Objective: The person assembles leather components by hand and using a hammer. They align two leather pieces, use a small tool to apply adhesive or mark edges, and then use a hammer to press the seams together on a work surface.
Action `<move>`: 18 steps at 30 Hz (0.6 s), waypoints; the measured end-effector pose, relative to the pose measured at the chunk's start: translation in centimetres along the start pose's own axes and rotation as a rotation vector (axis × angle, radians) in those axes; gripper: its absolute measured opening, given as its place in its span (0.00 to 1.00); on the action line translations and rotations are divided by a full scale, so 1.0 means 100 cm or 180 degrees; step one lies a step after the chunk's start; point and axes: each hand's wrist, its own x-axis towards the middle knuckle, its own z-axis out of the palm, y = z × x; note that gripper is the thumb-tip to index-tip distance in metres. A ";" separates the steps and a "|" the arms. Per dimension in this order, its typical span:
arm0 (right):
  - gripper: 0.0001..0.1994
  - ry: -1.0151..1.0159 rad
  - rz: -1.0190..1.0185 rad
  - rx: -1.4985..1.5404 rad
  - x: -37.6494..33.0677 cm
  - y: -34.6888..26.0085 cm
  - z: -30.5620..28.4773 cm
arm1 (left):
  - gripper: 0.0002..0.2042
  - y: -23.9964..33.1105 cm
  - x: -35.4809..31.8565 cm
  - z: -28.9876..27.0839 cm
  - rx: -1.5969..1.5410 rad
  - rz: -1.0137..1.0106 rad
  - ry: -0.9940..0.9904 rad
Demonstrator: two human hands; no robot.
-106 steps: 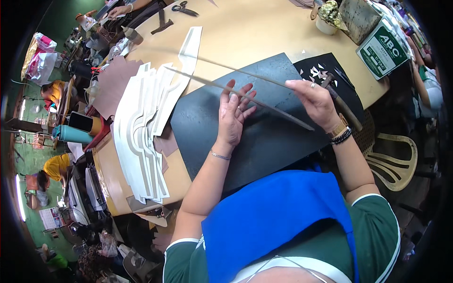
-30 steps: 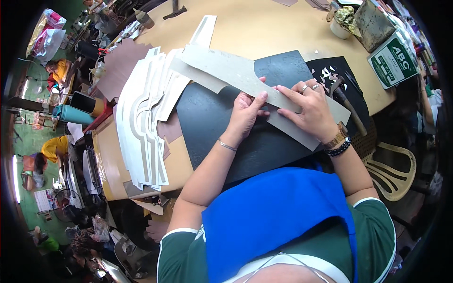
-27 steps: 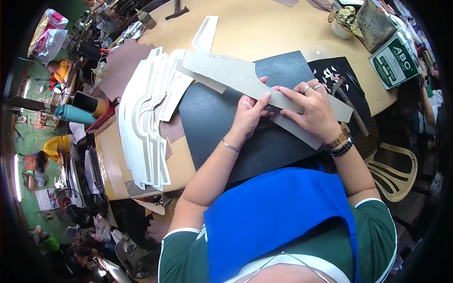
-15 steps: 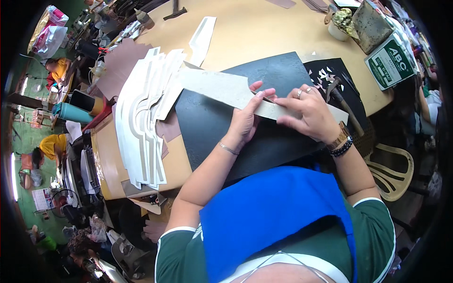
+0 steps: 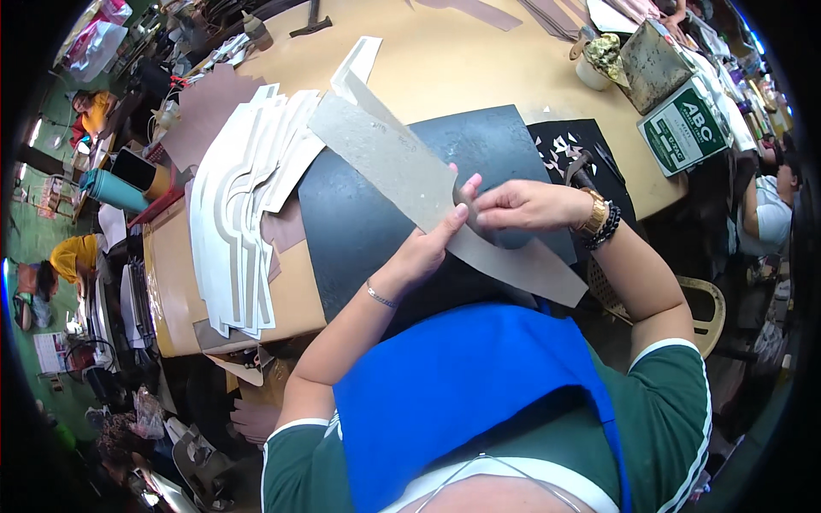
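A long, flat, grey cut piece with a curved notch in its edge is held in the air, slanting from far left to near right. My left hand grips its middle, thumb on top and fingers underneath, two fingertips showing past the edge. At the notch, my right hand has its fingers curled together against the curved edge, slightly blurred, pinching it. Below both hands lies a large black board. A pile of white cut pieces with grey bands spreads to the left of the board.
Beyond my right hand, a hammer rests on a black sheet with small scraps. A green and white can stands at the table's right edge. Another hammer lies at the far side. A plastic chair is at right.
The grey piece has turned clockwise and tilted, showing more of its broad face. My right hand has moved left along it to the notch. The view has shifted slightly.
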 end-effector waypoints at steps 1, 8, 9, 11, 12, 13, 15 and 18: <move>0.17 0.0358 -0.0095 -0.0181 -0.001 -0.004 -0.004 | 0.40 0.000 -0.005 0.002 0.0147 -0.0022 0.0055; 0.20 0.2733 -0.0321 -0.1142 0.008 -0.014 -0.111 | 0.28 -0.011 -0.027 -0.008 0.0023 -0.0053 0.0778; 0.20 0.2686 -0.0258 -0.1352 0.008 -0.012 -0.143 | 0.27 -0.013 -0.025 -0.005 -0.0068 -0.0012 0.1016; 0.21 0.3323 -0.0398 -0.2826 0.016 -0.016 -0.175 | 0.23 -0.017 -0.022 -0.009 -0.0238 0.0128 0.1060; 0.22 0.3982 -0.0627 -0.4098 0.027 -0.019 -0.175 | 0.22 -0.016 -0.021 -0.012 -0.0315 0.0215 0.1102; 0.24 0.3523 -0.0987 -0.3720 0.024 -0.016 -0.169 | 0.18 -0.015 -0.020 -0.011 -0.0501 0.0283 0.1249; 0.25 0.2261 -0.0736 -0.2362 0.049 -0.041 -0.103 | 0.17 -0.019 -0.027 -0.023 -0.0582 0.0680 0.1572; 0.33 0.1087 -0.1206 -0.1925 0.047 -0.054 0.012 | 0.17 -0.014 -0.038 -0.028 -0.0761 0.1170 0.1979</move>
